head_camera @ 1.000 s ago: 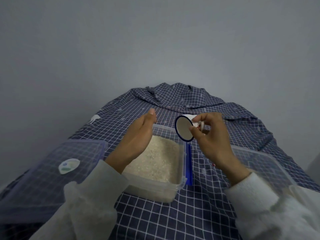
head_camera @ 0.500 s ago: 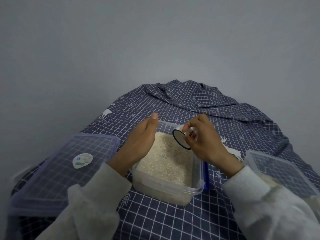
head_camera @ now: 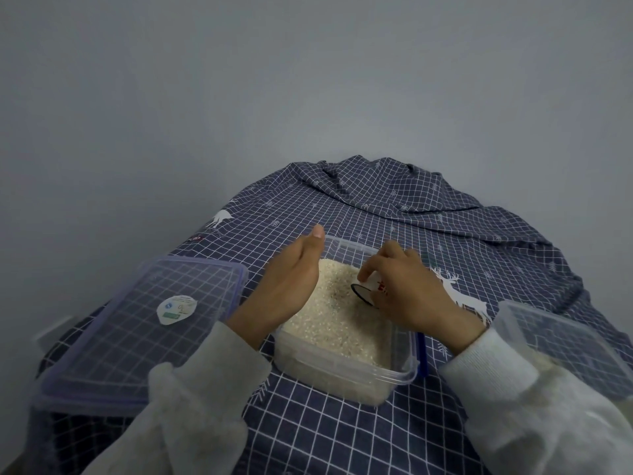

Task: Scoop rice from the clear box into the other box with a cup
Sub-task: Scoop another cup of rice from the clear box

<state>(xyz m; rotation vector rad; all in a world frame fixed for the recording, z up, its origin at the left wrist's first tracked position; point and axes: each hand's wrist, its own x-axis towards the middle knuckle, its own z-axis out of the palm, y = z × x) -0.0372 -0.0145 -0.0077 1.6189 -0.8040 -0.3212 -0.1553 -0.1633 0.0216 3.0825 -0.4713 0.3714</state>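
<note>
Clear plastic forms the open box (head_camera: 346, 368) in the middle of the tabletop (head_camera: 325, 437), and it is filled with pale rice (head_camera: 329, 320). Over its right half the right hand (head_camera: 407, 293) grips a small white cup (head_camera: 371, 291) with a dark blue rim, fingers (head_camera: 368, 272) curled over the top of it; the cup is tipped on its side with its mouth facing left and its lower rim down at the rice surface. To the left of those fingers, the left hand (head_camera: 291, 286) lies flat and straight along the box's left wall, thumb tip raised at the far corner, holding nothing. A blue strip (head_camera: 422, 354) shows beside the box's right wall, below the right wrist. Further right, near the right sleeve (head_camera: 548, 416), stands the other box (head_camera: 561, 341), also clear; its contents cannot be made out. Left of the left hand, a clear lid (head_camera: 137, 327) with purple edges and a round sticker lies flat. Dark blue checked cloth with white deer covers the tabletop and bunches up against the grey wall (head_camera: 308, 80) behind.
</note>
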